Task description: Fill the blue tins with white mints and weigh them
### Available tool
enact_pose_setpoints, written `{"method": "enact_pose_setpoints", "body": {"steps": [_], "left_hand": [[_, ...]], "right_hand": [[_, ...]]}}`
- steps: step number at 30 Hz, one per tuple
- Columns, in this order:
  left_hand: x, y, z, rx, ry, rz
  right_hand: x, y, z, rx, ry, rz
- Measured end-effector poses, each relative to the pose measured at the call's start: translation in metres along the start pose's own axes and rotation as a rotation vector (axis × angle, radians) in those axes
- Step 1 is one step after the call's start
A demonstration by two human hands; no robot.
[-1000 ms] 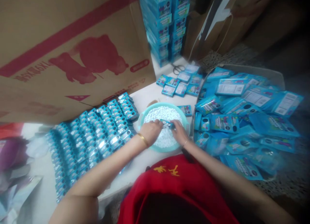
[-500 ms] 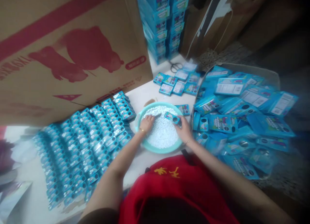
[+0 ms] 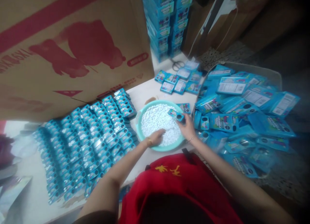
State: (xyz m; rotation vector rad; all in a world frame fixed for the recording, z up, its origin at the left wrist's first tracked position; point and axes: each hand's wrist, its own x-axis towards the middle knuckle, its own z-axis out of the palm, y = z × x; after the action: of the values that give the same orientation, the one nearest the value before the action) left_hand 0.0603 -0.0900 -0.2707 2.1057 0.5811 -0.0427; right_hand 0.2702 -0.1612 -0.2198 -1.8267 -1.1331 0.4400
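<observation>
A mint-green bowl (image 3: 139,128) full of small white candies (image 3: 155,117) stands on the table in front of me. My left hand (image 3: 157,137) is in the near side of the bowl, its fingers curled together among the candies, and the fingertips are partly hidden. Over the bowl's right rim, my right hand (image 3: 186,125) grips a small blue candy box (image 3: 176,115), which is tilted. Behind that hand, another blue box (image 3: 184,107) lies flat beside the bowl.
Rows of blue boxes (image 3: 97,143) cover the table's left. Several loose packs (image 3: 179,85) and scissors (image 3: 178,65) lie behind the bowl. A bin (image 3: 278,76) heaped with blue packs stands right. A large carton (image 3: 101,10) and stacked blue boxes (image 3: 162,23) rise at the back.
My left hand has moved from the bowl's left side toward its near middle, among the candies. My right hand keeps the small box over the right rim. The view has shifted slightly.
</observation>
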Motion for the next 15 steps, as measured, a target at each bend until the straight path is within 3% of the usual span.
{"method": "enact_pose_setpoints", "body": {"steps": [5, 10, 15], "left_hand": [[-0.026, 0.024, -0.052, -0.042, 0.053, 0.055], [-0.040, 0.067, -0.113, 0.117, 0.117, 0.098], [-0.031, 0.111, -0.138, 0.493, 0.007, -0.052]], "right_hand": [[0.000, 0.004, 0.005, -0.010, -0.026, -0.008], [-0.001, 0.004, 0.018, -0.030, -0.101, -0.051], [-0.007, -0.003, 0.030, -0.016, -0.175, -0.110]]}}
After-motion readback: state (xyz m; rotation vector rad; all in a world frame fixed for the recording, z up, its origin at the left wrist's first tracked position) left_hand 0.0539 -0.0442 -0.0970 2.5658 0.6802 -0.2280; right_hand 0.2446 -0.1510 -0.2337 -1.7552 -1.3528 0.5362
